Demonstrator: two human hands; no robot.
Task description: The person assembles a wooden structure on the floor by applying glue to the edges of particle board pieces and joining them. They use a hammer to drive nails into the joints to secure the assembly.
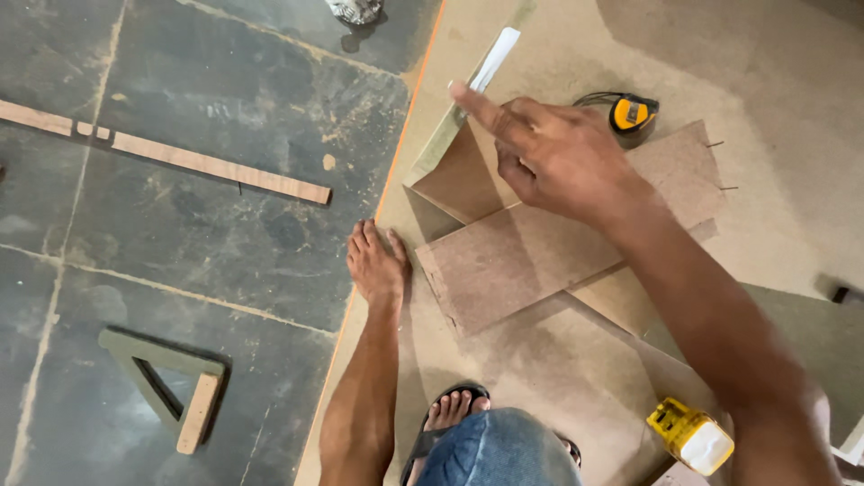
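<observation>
Scanning from the left: a wooden strip [216, 167] and a triangular frame [171, 387] lay on the dark floor. Left hand [376, 263] rested flat, fingers spread, at the brown board [513, 261] edge. Right hand [549, 153] pressed the board, forefinger extended onto a white ruler [493, 61], gripping nothing. Step judged: marking out; next requires steady alignment. Yellow tape measure [632, 115] sat beyond; yellow block-shaped tool [691, 437] lower right.

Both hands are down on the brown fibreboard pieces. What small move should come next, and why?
Probably press the right hand down on the upright brown fibreboard panel; only its forefinger touches the top edge, while the left hand rests flat beside the flat rectangular brown board.
</observation>
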